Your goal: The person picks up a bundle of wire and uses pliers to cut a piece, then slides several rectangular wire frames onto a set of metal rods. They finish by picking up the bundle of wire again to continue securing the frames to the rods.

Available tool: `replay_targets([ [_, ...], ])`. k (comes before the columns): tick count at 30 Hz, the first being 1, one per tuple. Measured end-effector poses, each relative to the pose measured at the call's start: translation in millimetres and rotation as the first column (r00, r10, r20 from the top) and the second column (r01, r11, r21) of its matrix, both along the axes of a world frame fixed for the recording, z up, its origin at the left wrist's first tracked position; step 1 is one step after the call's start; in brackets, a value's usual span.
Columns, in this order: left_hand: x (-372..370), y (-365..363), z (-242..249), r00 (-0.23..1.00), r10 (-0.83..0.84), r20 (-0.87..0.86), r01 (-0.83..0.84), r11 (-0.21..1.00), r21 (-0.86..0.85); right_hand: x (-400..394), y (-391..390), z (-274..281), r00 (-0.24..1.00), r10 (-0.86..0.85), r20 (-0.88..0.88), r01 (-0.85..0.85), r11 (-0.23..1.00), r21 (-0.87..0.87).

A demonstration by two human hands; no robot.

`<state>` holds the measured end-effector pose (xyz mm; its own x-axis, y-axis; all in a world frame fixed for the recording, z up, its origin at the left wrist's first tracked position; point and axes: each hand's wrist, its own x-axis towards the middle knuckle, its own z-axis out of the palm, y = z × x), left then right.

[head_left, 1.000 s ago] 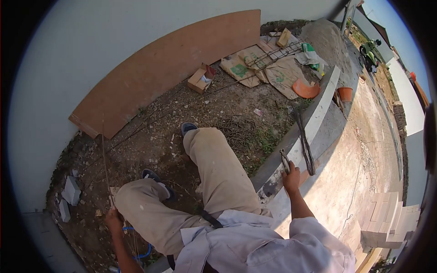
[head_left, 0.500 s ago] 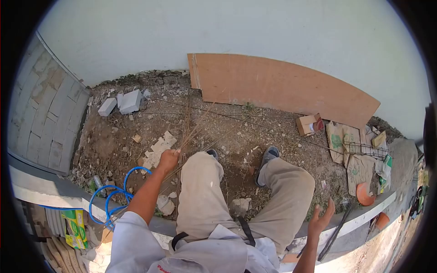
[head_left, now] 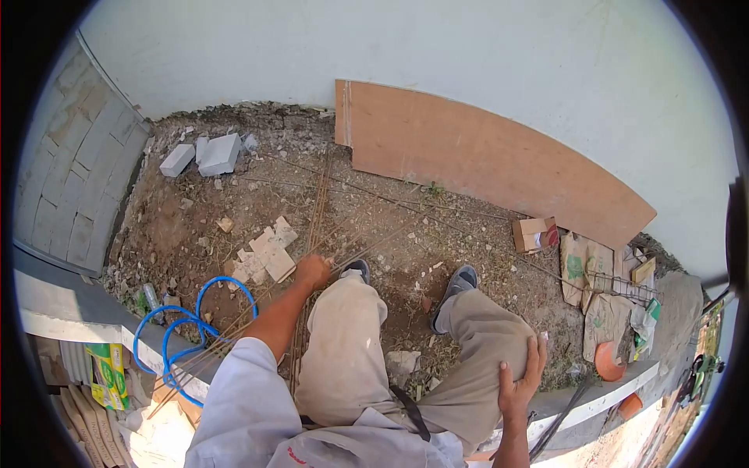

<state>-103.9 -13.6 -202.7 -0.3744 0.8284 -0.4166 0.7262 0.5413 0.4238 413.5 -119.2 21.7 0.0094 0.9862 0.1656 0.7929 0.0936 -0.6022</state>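
Observation:
My left hand (head_left: 313, 271) is closed around thin steel rods (head_left: 374, 243), which run from the low ledge at lower left through the fist and out over the soil. Just beside it, another bundle of rusty rods (head_left: 320, 199) lies on the ground. My right hand (head_left: 521, 382) rests on my trouser leg (head_left: 488, 335), fingers extended, holding nothing. Left of my left hand are pale broken board pieces (head_left: 271, 256) and a looped blue hose (head_left: 204, 290).
A plywood sheet (head_left: 484, 156) leans on the white wall (head_left: 468, 47). Light blocks (head_left: 219, 154) lie at back left. A cardboard box (head_left: 532, 235), paper sacks (head_left: 605, 324) and an orange curved piece (head_left: 608, 363) are to the right. The concrete ledge (head_left: 624, 382) runs along the near side.
My left hand has shifted right with the rods, which slant more across the ground. My right hand has come from mid-air onto my leg. The view has turned slightly.

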Motion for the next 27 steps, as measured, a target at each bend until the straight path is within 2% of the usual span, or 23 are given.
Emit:
replay_targets([
  [5, 14.0, 14.2, -29.3, 0.998, 0.022, 0.062, -0.02, 0.999, -0.031, 7.0, 1.7, -4.0, 0.999, -0.018, 0.036, 0.018, 1.0, 0.002],
  [8, 7.6, 8.3, -73.0, 0.995, -0.094, 0.026, 0.094, 0.995, -0.024, 6.5, 1.8, -5.5, 0.999, -0.04, 0.019, 0.04, 0.999, -0.013],
  [11, 14.3, -3.8, -55.8, 0.998, -0.062, 0.015, 0.06, 0.995, 0.084, 6.0, 4.1, -8.0, 0.999, -0.036, 0.002, 0.036, 0.999, -0.018],
  [14, 15.0, -10.4, -68.6, 0.994, -0.103, 0.037, 0.101, 0.993, 0.052, 7.0, 4.9, -9.0, 0.999, -0.04, 0.001, 0.04, 0.999, -0.019],
  [20, 17.6, -29.5, -109.6, 0.964, -0.136, 0.228, 0.11, 0.986, 0.122, 1.2, 7.0, -1.7, 0.999, -0.035, 0.034, 0.035, 0.999, -0.005],
  [23, 18.5, -34.4, -124.5, 0.876, -0.039, 0.482, -0.065, 0.978, 0.197, 5.0, 5.6, -3.9, 0.998, -0.044, 0.032, 0.045, 0.999, -0.018],
  [27, 22.5, -25.5, -103.0, 0.888, -0.031, 0.459, -0.057, 0.982, 0.178, 7.8, 4.9, -6.9, 0.998, -0.053, 0.013, 0.054, 0.998, -0.012],
])
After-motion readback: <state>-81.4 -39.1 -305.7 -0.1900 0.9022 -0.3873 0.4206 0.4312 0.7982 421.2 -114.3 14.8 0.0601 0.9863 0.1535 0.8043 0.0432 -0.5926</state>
